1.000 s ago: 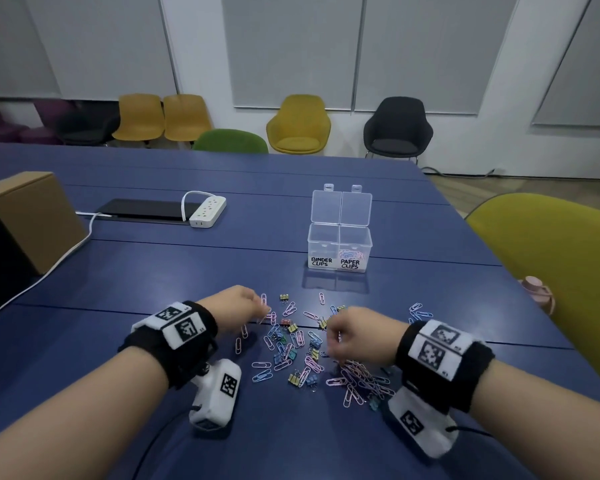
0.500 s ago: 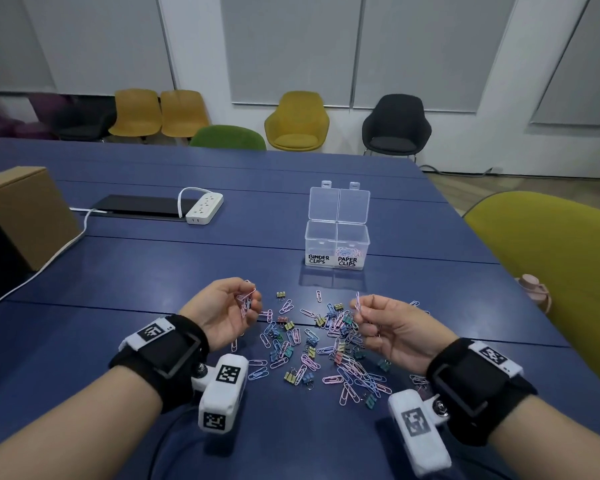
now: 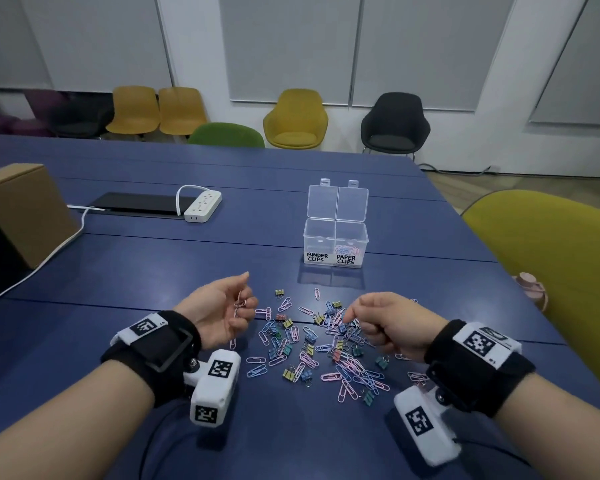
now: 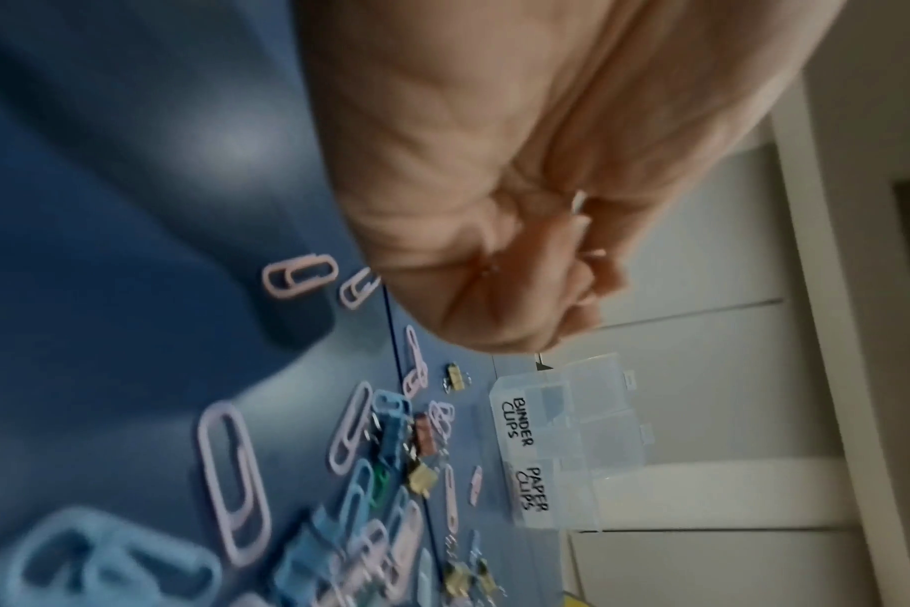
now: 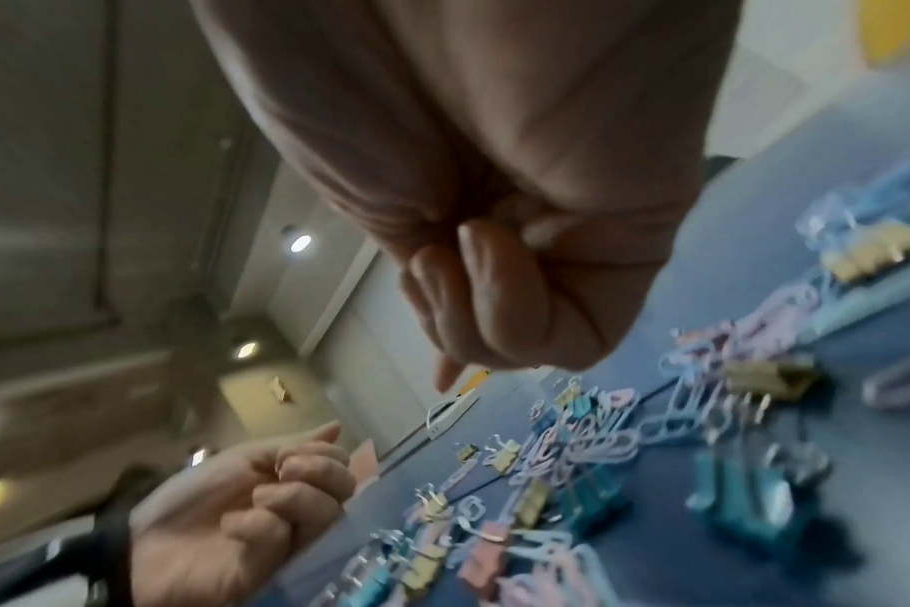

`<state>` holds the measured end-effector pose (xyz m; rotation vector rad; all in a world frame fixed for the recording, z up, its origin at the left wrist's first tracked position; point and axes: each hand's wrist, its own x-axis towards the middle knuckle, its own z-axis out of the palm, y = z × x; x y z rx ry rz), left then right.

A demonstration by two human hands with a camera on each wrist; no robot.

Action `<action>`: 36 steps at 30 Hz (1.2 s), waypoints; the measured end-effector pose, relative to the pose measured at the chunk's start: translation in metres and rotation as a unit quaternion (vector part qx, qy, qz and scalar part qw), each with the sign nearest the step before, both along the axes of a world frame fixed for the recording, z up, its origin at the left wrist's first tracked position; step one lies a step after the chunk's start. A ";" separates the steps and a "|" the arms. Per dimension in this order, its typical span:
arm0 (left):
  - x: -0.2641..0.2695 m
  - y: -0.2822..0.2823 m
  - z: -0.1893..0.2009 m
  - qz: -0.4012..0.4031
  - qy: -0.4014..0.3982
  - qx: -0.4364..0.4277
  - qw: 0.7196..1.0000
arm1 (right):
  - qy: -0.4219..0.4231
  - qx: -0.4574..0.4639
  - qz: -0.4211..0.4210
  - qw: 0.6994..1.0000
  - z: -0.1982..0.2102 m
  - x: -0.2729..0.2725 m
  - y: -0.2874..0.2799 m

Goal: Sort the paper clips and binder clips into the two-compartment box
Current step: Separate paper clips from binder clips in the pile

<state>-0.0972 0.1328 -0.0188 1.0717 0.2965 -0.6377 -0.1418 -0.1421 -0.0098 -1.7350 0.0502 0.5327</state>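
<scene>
A clear two-compartment box (image 3: 335, 237) stands open at the far middle of the blue table, labelled BINDER CLIPS on the left and PAPER CLIPS on the right. The right compartment holds several paper clips (image 3: 347, 250). A loose pile of clips (image 3: 326, 341), pink and blue paper clips mixed with small coloured binder clips, lies between my hands. My left hand (image 3: 236, 303) is raised, palm turned inward, and pinches pink paper clips (image 3: 239, 304). My right hand (image 3: 378, 320) is knuckles up, fingers curled (image 5: 494, 287), thumb and forefinger pinching at a paper clip in the pile.
A cardboard box (image 3: 25, 209) stands at the far left. A white power strip (image 3: 203, 206) and a black flat panel (image 3: 142, 202) lie beyond the pile. A yellow-green chair (image 3: 551, 271) and a pink bottle (image 3: 530, 285) are beside the table's right edge.
Both hands rose from the pile holding paper clips. The right hand has since turned knuckles up and dropped back onto the pile. The left hand stays raised.
</scene>
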 end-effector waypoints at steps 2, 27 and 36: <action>0.002 0.003 -0.003 -0.002 0.007 0.054 0.999 | -0.019 -0.130 0.050 0.990 0.003 -0.001 0.000; -0.004 0.001 0.008 -0.273 -0.130 0.653 0.695 | -0.153 -0.475 0.204 0.842 0.005 0.001 0.017; 0.001 0.001 0.012 0.024 0.060 0.051 0.997 | 0.107 0.217 -0.103 0.965 0.001 0.003 -0.008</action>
